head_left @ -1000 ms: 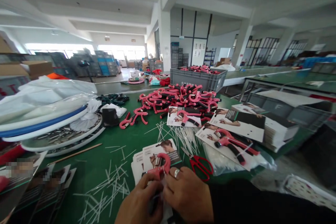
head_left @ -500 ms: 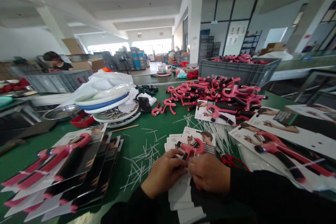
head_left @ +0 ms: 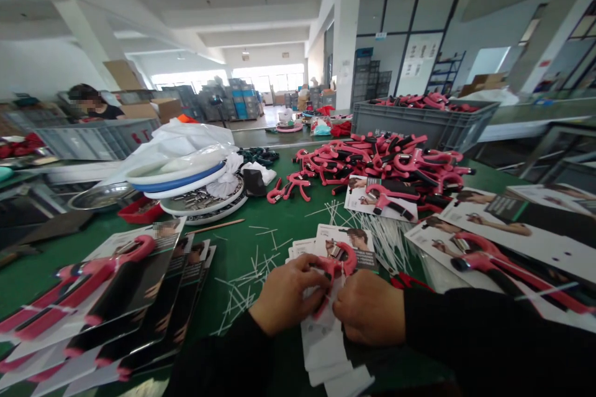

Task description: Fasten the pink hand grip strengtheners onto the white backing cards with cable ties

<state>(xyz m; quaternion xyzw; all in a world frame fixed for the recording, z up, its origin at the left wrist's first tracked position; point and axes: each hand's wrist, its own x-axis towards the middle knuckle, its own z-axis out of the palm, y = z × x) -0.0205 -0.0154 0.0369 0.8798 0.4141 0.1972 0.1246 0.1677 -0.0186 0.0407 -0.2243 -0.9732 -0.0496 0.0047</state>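
A pink-and-black plier-like tool (head_left: 347, 255) lies on a printed card (head_left: 326, 237) at the top of a stack of cards, centre front. My left hand (head_left: 291, 294) has its fingers closed round the tool's left side. Beside it, my right hand (head_left: 370, 307) is closed at the tool's right side; what its fingertips pinch is too small to make out. White ties (head_left: 239, 291) lie loose left of my hands, with a dense bundle of ties (head_left: 384, 232) behind the right one. Red-handled scissors (head_left: 410, 282) rest near my right wrist.
Carded pink tools (head_left: 112, 273) are stacked at left. More carded tools (head_left: 493, 260) lie at right. A pile of pink tools (head_left: 382, 161) and a grey crate (head_left: 419, 127) stand behind. Round trays (head_left: 181, 180) hold small metal parts. A person (head_left: 95, 105) is at far left.
The tool and card under my hands have shifted slightly left. My left hand has turned a little over the tool, and more of the pink handle shows between my hands.
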